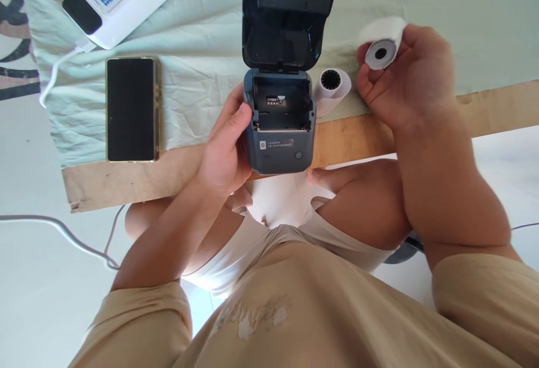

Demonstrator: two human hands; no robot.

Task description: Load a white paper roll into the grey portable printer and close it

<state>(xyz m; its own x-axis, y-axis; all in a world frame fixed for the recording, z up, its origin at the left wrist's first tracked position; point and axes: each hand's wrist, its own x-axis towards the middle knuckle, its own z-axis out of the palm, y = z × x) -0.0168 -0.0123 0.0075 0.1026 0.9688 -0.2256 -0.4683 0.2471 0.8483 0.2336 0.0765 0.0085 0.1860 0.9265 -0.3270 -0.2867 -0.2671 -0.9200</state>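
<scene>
My left hand (227,146) grips the left side of a dark label printer (280,151). The printer's lid (286,25) stands fully raised, and its paper bay looks bare inside. Off to the right, my right hand (415,73) is closed on a small white paper roll (381,48) with a grey core, a loop of its paper lifting over the top. A second white paper roll (337,92) rests on the table just right of the printer, apart from both hands.
A phone (131,109) lies face up at the left. Behind it is a white power bank (120,5) with a white cable (53,81) plugged in. A pale green cloth (197,31) covers the table up to its wooden front edge (357,137).
</scene>
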